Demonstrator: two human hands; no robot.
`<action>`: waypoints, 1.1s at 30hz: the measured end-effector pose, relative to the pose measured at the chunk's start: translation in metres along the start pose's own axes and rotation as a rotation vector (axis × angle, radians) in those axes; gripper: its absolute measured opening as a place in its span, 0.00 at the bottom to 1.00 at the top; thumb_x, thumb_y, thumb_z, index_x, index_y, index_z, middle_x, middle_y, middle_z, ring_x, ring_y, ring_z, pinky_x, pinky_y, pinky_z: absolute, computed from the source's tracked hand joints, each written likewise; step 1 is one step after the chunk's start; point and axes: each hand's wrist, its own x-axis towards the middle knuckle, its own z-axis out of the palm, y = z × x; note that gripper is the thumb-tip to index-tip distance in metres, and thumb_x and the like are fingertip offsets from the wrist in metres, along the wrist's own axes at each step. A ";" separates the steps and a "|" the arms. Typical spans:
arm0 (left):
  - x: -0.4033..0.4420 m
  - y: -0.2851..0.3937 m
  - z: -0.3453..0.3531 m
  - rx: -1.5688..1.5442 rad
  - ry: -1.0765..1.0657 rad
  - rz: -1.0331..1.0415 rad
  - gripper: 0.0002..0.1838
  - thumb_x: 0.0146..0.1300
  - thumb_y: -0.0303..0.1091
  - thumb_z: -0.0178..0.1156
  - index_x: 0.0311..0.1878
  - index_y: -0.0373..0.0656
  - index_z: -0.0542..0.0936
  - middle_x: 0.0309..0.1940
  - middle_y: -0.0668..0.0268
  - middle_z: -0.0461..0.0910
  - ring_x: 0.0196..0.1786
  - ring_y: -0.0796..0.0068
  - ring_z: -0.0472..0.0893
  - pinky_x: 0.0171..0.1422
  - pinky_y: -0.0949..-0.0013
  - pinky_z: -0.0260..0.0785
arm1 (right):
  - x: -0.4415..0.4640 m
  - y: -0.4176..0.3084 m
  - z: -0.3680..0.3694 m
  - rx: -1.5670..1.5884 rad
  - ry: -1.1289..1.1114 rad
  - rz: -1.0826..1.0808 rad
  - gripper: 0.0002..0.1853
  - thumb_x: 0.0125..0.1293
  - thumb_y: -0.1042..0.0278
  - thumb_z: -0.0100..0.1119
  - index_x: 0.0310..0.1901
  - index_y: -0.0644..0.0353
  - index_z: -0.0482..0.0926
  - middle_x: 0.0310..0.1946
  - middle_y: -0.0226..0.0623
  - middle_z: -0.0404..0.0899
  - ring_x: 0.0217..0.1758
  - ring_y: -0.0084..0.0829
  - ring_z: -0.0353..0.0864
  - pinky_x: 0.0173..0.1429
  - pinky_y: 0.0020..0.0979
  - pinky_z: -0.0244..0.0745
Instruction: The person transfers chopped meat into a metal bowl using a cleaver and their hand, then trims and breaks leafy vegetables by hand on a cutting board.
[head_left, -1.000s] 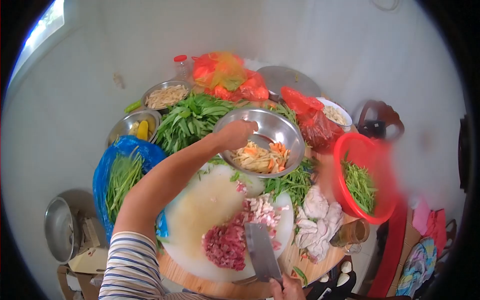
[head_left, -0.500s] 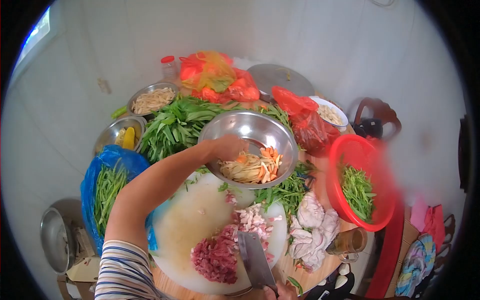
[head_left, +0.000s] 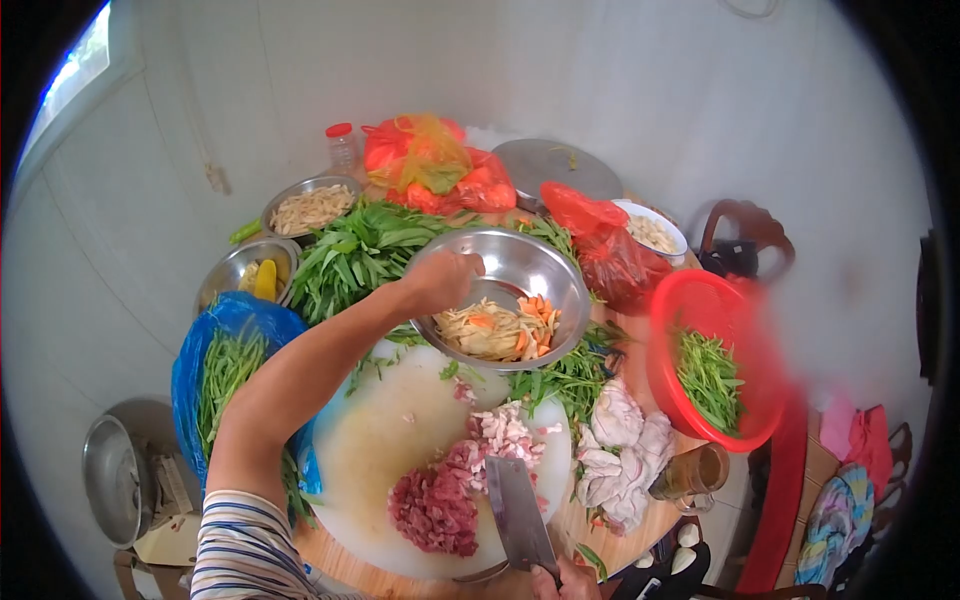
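Note:
My left hand [head_left: 447, 280] is above the left side of a large metal bowl [head_left: 550, 262], fingers curled in; whatever they may hold is hidden. Pale strips and orange carrot pieces [head_left: 537, 318] lie in the bowl below it. At the bottom edge, my right hand [head_left: 568, 581] grips the handle of a cleaver [head_left: 520, 515]. The blade rests flat over the right part of a round white cutting board [head_left: 365, 440], beside chopped red meat [head_left: 435, 510] and paler, fatty pieces [head_left: 508, 435].
Leafy greens [head_left: 345, 255] surround the bowl. Left is a blue bag [head_left: 190, 365] of green stems; right, a red basket [head_left: 662, 380] of cut greens. A crumpled cloth [head_left: 625, 455] and glass mug [head_left: 690, 475] sit near the right edge. Red bags [head_left: 490, 185] stand behind.
My left hand has lifted from the strips and moved up and left, toward the bowl's rim. The cleaver, still in my right hand, has shifted slightly right.

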 end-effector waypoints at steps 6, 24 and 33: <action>-0.070 0.035 -0.028 -0.105 0.278 0.168 0.30 0.58 0.32 0.73 0.63 0.39 0.76 0.56 0.50 0.80 0.56 0.53 0.82 0.57 0.57 0.77 | -0.009 -0.001 0.004 0.117 0.006 -0.006 0.13 0.75 0.66 0.57 0.48 0.71 0.79 0.22 0.48 0.80 0.22 0.38 0.79 0.29 0.38 0.74; -0.302 0.128 0.046 -0.632 0.148 -0.082 0.39 0.65 0.49 0.69 0.75 0.43 0.68 0.73 0.47 0.66 0.74 0.45 0.68 0.76 0.51 0.63 | -0.065 0.012 0.008 0.451 -0.246 0.434 0.12 0.79 0.65 0.51 0.42 0.68 0.73 0.17 0.30 0.73 0.16 0.21 0.72 0.20 0.29 0.70; -0.302 0.152 0.067 -0.484 0.213 0.058 0.37 0.58 0.48 0.74 0.71 0.51 0.74 0.69 0.48 0.71 0.70 0.46 0.71 0.74 0.48 0.66 | -0.042 -0.013 0.058 0.621 -0.225 0.394 0.11 0.81 0.66 0.47 0.49 0.68 0.69 0.22 0.34 0.70 0.16 0.24 0.70 0.20 0.31 0.72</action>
